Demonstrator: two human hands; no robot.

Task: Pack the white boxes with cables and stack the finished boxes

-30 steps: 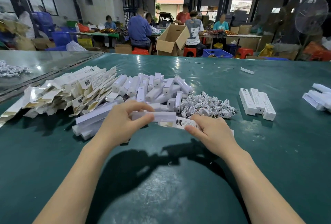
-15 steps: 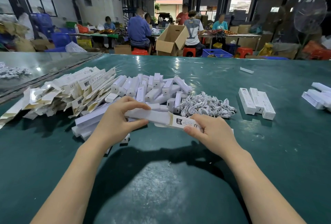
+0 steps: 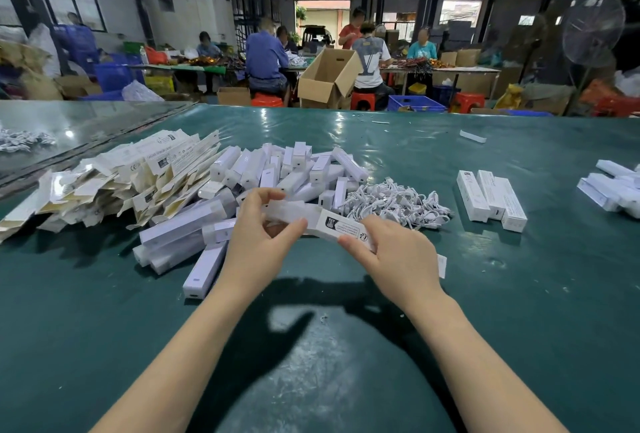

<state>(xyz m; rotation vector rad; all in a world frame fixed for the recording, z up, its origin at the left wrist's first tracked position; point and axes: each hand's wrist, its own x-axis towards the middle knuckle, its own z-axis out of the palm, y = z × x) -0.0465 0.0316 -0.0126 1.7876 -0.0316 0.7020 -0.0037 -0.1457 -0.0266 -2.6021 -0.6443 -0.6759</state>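
Observation:
Both hands hold one long white box (image 3: 330,224) above the green table (image 3: 104,311). My left hand (image 3: 258,245) pinches its left end between thumb and fingers, where a white inner piece (image 3: 284,209) sticks out. My right hand (image 3: 398,256) grips the printed right end. A heap of white cables (image 3: 394,202) lies just behind the box. A pile of white inner pieces (image 3: 294,169) sits behind my left hand. Three finished boxes (image 3: 491,198) lie side by side to the right.
Flat unfolded box sleeves (image 3: 114,183) are heaped at the left. More white boxes (image 3: 613,190) lie at the far right edge. A small white strip (image 3: 472,137) lies further back. People work at tables beyond, beside an open cardboard carton (image 3: 327,80).
The white inner piece has slid further into the box, so less of it shows at the left. My left hand has closed in toward my right, and the box has tilted slightly.

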